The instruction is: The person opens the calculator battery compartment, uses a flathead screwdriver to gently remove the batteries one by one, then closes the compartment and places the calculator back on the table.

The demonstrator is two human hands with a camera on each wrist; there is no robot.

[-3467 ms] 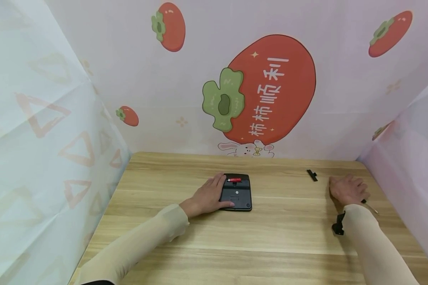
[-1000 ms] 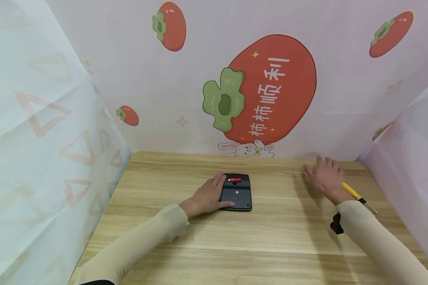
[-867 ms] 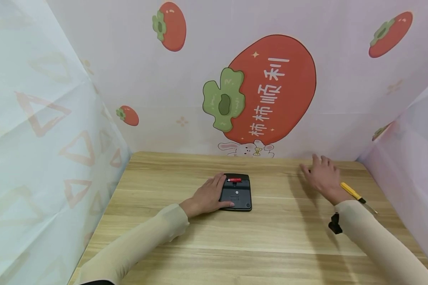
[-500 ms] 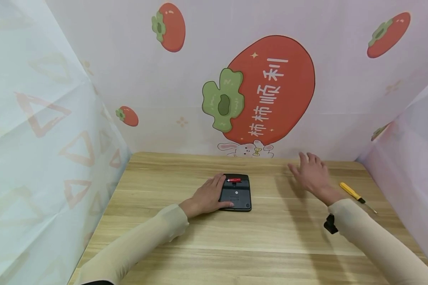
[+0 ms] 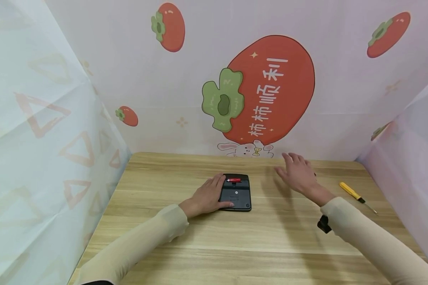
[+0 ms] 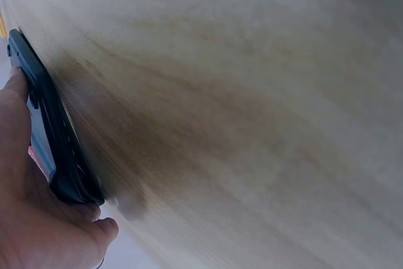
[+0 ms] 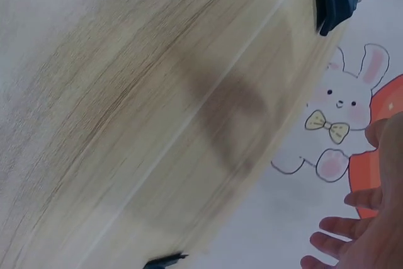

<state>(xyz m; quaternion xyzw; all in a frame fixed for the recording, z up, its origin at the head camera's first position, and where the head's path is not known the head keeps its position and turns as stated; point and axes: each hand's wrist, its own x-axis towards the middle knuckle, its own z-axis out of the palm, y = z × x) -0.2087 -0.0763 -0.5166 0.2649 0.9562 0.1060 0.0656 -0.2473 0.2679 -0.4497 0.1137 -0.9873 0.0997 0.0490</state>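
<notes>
A black calculator [image 5: 239, 200] lies face down on the wooden table, a red battery [image 5: 234, 180] in the open compartment at its far end. My left hand [image 5: 206, 196] grips its left side, thumb on its back and fingers at the far edge; the left wrist view shows the calculator [image 6: 53, 121] edge-on between them. My right hand [image 5: 297, 174] is over the table's far part, right of the calculator, fingers spread and holding nothing. A small black battery cover [image 7: 165, 261] lies on the table, mostly hidden behind that hand in the head view.
A screwdriver [image 5: 358, 198] with a yellow handle lies at the right side of the table [image 5: 235, 237]. A printed backdrop [image 5: 185, 87] with persimmons and a rabbit stands along the far edge, and side sheets flank the table.
My right hand has moved left from the table's right side toward the calculator, leaving the screwdriver uncovered. The left hand, calculator and battery have stayed in place.
</notes>
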